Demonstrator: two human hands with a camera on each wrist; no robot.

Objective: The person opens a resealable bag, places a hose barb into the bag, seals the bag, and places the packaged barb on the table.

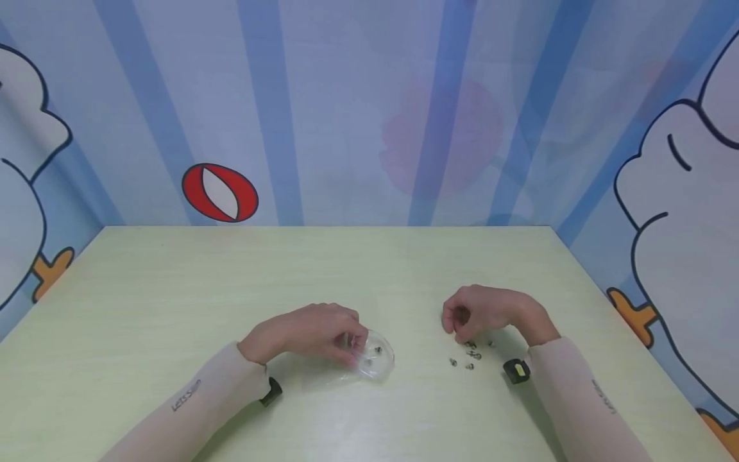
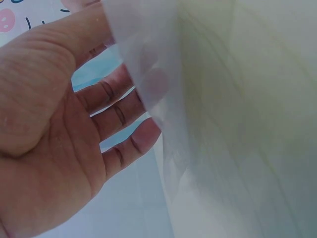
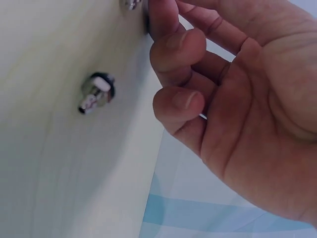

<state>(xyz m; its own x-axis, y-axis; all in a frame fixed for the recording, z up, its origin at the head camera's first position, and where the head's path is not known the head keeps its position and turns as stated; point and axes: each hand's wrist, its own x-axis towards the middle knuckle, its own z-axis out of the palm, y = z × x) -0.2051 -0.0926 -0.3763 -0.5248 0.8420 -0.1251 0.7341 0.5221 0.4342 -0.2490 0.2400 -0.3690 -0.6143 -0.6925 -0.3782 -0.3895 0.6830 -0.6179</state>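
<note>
My left hand (image 1: pixel 326 330) pinches the edge of a clear plastic bag (image 1: pixel 385 369), whose rounded end lies on the table. A couple of small metal screws (image 1: pixel 378 350) show through it. In the left wrist view, the translucent film (image 2: pixel 237 124) covers the thumb and fingertips. To the right, my right hand (image 1: pixel 482 312) reaches down with bent fingers beside several loose screws (image 1: pixel 470 366). One screw (image 3: pixel 96 93), with a dark ring round it, appears close up in the right wrist view. The right thumb and index tips are out of that view, so any grip is hidden.
A pale wooden table (image 1: pixel 231 269) lies under both hands. Behind it rises a striped blue printed backdrop (image 1: pixel 346 115). A dark wrist device (image 1: pixel 516 371) sits below the right wrist, another (image 1: pixel 271 391) below the left.
</note>
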